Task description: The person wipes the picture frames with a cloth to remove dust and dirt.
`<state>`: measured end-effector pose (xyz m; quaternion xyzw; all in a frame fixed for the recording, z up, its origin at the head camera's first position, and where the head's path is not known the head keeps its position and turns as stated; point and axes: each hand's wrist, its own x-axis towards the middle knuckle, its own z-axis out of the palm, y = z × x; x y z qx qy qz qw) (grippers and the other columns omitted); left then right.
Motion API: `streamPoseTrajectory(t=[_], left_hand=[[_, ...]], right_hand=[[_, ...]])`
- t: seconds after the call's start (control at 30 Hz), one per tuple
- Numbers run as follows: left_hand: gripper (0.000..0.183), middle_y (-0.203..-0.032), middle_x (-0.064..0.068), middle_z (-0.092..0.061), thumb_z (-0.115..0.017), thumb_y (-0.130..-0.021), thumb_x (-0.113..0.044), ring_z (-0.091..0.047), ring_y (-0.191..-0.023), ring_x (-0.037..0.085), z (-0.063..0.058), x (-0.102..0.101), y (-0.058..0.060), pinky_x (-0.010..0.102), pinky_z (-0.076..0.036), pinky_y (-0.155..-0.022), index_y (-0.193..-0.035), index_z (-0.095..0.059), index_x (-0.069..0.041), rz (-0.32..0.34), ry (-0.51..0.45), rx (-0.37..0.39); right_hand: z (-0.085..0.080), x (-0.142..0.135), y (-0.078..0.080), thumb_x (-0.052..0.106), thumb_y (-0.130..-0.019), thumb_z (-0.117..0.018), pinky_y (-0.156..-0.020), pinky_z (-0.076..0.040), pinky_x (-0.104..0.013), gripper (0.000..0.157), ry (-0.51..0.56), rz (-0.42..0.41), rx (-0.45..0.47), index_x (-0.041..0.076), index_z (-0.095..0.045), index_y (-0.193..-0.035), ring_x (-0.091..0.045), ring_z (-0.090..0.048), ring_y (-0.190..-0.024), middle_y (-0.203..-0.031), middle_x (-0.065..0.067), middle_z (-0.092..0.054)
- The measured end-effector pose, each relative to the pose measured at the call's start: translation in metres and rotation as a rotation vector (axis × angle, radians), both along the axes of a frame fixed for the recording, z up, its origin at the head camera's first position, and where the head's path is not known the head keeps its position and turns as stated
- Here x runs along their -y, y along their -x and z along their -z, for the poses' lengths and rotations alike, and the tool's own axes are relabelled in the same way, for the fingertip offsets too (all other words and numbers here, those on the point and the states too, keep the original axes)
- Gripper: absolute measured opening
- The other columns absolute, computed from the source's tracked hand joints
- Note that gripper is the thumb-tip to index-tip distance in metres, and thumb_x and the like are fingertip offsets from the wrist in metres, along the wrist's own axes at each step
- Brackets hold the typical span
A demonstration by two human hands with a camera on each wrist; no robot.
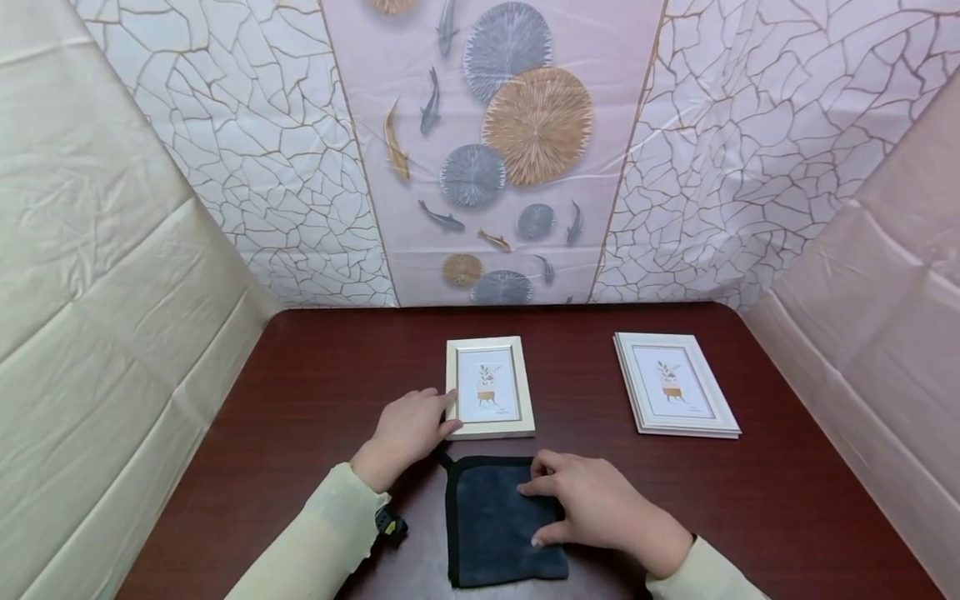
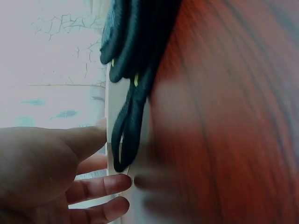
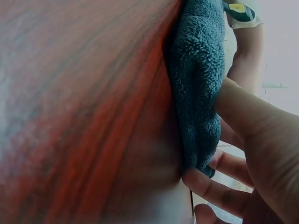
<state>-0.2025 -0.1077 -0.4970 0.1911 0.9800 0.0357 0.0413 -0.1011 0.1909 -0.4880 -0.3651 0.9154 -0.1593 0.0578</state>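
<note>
A folded dark grey-blue cloth with black edging and a hanging loop lies on the table near me. My right hand rests over its right side, thumb and index fingertip apart on the fabric. In the right wrist view the thick, fluffy cloth shows other fingertips beside its edge. Beyond it lies a cream picture frame with a plant-pot print, face up. My left hand touches the frame's left side, thumb at the lower left corner. The cloth's loop overlaps the frame's edge in the left wrist view.
At the right, several white picture frames lie stacked, the top one bearing a similar print. The dark red wooden table meets patterned fabric walls at the back and sides. A black wrist strap sits on my left sleeve.
</note>
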Motion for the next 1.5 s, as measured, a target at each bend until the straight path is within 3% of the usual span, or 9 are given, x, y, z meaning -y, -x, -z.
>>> streamPoseTrajectory(t=[0.5, 0.8, 1.07, 1.3, 1.5], left_hand=[[0.061, -0.108, 0.011, -0.075, -0.074, -0.106, -0.044, -0.069, -0.090, 0.023, 0.001, 0.063, 0.001, 0.040, -0.057, -0.068, -0.161, -0.060, -0.022, -0.078, -0.047, 0.003], [0.060, -0.115, 0.016, -0.077, -0.073, -0.108, -0.043, -0.073, -0.096, 0.029, 0.002, 0.110, 0.004, 0.045, -0.057, -0.068, -0.163, -0.058, -0.024, -0.117, -0.057, 0.033], [0.060, -0.140, 0.024, -0.071, -0.072, -0.108, -0.040, -0.073, -0.114, 0.041, -0.003, 0.162, 0.004, 0.055, -0.060, -0.075, -0.163, -0.057, -0.022, -0.174, -0.072, 0.070], [0.062, -0.136, 0.029, -0.070, -0.070, -0.109, -0.039, -0.071, -0.115, 0.047, -0.006, 0.207, 0.000, 0.058, -0.058, -0.075, -0.165, -0.054, -0.020, -0.222, -0.045, 0.090], [0.062, -0.134, 0.033, -0.069, -0.070, -0.109, -0.037, -0.067, -0.120, 0.053, -0.010, 0.233, -0.007, 0.065, -0.057, -0.085, -0.165, -0.054, -0.016, -0.225, -0.039, 0.081]], right_hand=[[0.003, -0.003, 0.000, 0.064, -0.087, -0.088, -0.062, -0.047, -0.024, 0.061, 0.021, 0.002, 0.016, 0.030, -0.080, -0.136, 0.005, -0.051, -0.078, -0.119, 0.013, -0.061], [0.005, -0.004, 0.001, 0.067, -0.087, -0.086, -0.062, -0.047, -0.023, 0.061, 0.030, 0.002, 0.010, 0.031, -0.080, -0.136, 0.005, -0.051, -0.080, -0.121, 0.014, -0.061], [0.007, -0.007, 0.001, 0.068, -0.088, -0.084, -0.061, -0.046, -0.023, 0.060, 0.043, 0.014, 0.022, 0.033, -0.079, -0.137, 0.005, -0.049, -0.078, -0.122, 0.014, -0.060], [0.009, -0.007, 0.001, 0.068, -0.088, -0.084, -0.061, -0.045, -0.023, 0.060, 0.052, 0.009, 0.020, 0.033, -0.079, -0.137, 0.005, -0.048, -0.076, -0.121, 0.014, -0.059], [0.011, -0.007, 0.000, 0.068, -0.088, -0.084, -0.062, -0.045, -0.023, 0.060, 0.062, 0.009, 0.033, 0.034, -0.079, -0.137, 0.005, -0.048, -0.077, -0.122, 0.015, -0.058]])
